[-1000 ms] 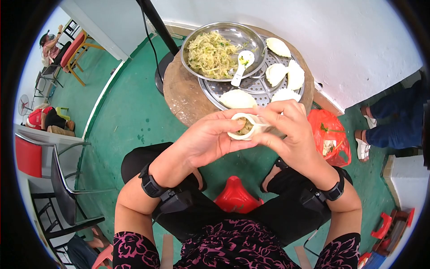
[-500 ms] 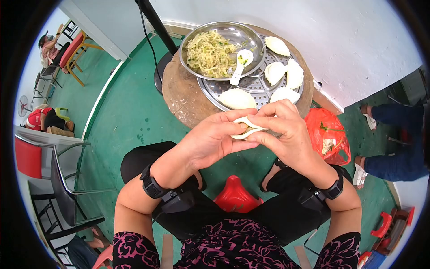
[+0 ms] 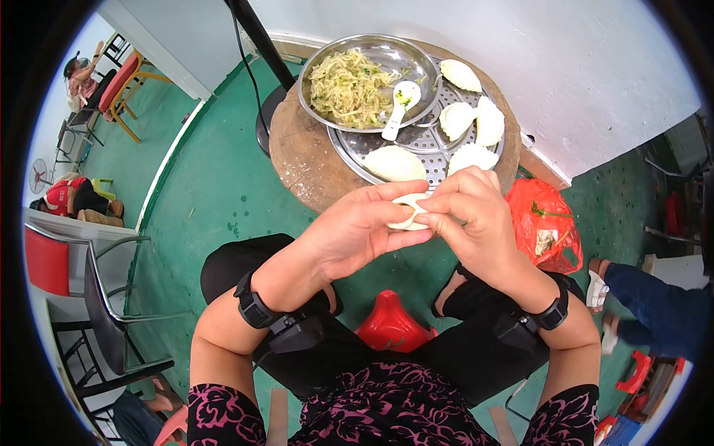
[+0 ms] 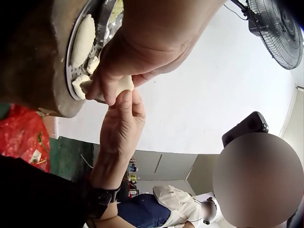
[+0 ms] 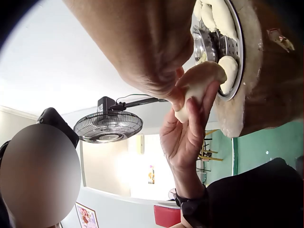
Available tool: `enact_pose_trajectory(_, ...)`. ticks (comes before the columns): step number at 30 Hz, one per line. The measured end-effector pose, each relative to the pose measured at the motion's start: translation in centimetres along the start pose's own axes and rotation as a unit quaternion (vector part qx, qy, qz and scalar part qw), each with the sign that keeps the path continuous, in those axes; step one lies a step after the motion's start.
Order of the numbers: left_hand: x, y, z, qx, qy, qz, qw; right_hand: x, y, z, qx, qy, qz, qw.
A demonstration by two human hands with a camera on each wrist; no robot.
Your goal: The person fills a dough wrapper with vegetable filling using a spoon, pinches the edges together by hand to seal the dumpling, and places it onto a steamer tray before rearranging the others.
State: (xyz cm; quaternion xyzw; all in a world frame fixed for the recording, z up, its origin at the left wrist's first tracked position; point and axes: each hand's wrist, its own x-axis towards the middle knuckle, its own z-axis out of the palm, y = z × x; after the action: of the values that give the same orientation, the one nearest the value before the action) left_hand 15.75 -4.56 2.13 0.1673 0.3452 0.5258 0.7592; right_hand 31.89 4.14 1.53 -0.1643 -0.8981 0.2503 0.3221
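Note:
Between both hands is a dumpling (image 3: 407,201) of pale dough, folded over, with a small opening on its left side. My left hand (image 3: 346,232) holds its body, thumb at the opening and fingers beneath. On the other side, my right hand (image 3: 476,215) pinches the dough edge between thumb and forefinger. The right wrist view shows the smooth, rounded belly of the dumpling (image 5: 197,83). Beyond the hands, finished dumplings (image 3: 394,163) lie on a perforated metal tray (image 3: 430,149). A steel bowl (image 3: 413,63) with shredded filling (image 3: 346,89) and a white spoon (image 3: 401,104) overlaps that tray.
The tray and bowl stand on a round wooden table (image 3: 297,167) by a white wall. A red plastic bag (image 3: 543,223) sits on the floor to its right. A red stool (image 3: 387,327) is between the knees. At right are another person's legs (image 3: 647,297).
The dumpling's wide round opening, with filling showing, has narrowed as the right fingers pinched the edges together. The hands stay nearly in place. The person at right has moved toward the camera wearer.

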Motion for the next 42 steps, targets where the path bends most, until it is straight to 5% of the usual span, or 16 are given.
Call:
enact_pose_trajectory(3, 0.0, 0.2, 0.0, -0.044, -0.003, -0.007, 0.999, 0.0, 0.0, 0.2, -0.06, 0.032, -0.066, 0.995)
enact_pose_trajectory(12, 0.1, 0.4, 0.0, -0.082, -0.024, 0.017, 0.996, 0.6, -1.0, -0.5, 0.022, -0.027, 0.02, 0.999)
enact_pose_trajectory(42, 0.1, 0.4, 1.1, -0.067, -0.038, 0.024, 0.997, 1.0, -1.5, 0.5, -0.013, -0.016, -0.016, 1.0)
